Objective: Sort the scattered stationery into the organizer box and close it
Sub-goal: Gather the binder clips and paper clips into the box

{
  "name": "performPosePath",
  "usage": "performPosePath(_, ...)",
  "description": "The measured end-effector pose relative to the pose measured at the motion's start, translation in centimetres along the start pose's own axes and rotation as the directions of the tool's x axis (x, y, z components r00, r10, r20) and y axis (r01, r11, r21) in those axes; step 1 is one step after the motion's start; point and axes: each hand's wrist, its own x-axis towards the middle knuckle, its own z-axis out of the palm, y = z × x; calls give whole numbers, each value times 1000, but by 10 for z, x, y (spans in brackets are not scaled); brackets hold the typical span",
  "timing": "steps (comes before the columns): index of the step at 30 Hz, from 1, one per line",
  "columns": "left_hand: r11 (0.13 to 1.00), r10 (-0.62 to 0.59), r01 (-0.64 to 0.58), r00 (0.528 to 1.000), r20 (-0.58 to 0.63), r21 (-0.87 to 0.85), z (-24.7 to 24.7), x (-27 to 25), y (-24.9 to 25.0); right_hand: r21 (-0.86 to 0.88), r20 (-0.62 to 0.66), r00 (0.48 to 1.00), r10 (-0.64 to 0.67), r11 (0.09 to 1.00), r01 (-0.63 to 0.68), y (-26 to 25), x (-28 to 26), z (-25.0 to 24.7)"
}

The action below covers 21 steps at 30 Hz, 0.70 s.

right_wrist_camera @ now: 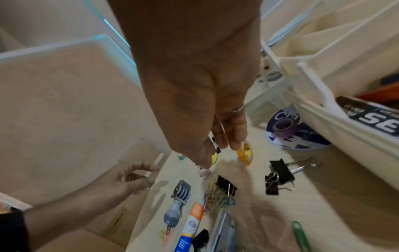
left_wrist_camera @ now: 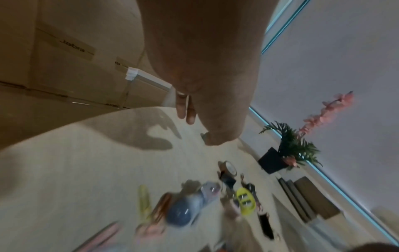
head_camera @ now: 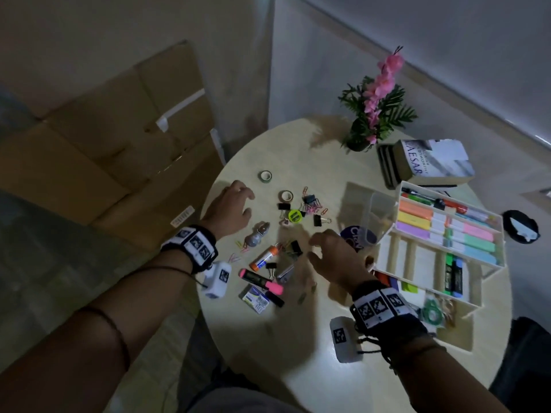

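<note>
The left hand (head_camera: 231,208) hovers over the bench (head_camera: 298,338) near its left edge, fingers loosely spread, holding nothing. The scattered stationery (head_camera: 269,254) — clips, tape rolls, glue stick, highlighter — lies between the hands. The right hand (head_camera: 337,257) hangs open and empty above it. Rightmost, the organizer box (head_camera: 489,260) stands open, part filled. Sorting looks underway; next comes pinching one small item — likely a clip.
</note>
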Motion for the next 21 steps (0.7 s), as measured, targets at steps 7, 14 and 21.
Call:
performPosePath(7,997,-20,11,993,120,76,4,64,7,0,-106,992,65,998,-65,-29,45,-3)
performPosePath(14,996,-16,4,990,138,93,27,67,1,-46,-67,990,-125,991,122,-57,84,9)
performPosePath(21,990,-14,-6,990,139,139,30,71,0,-257,75,996,-53,964,71,-69,110,22)
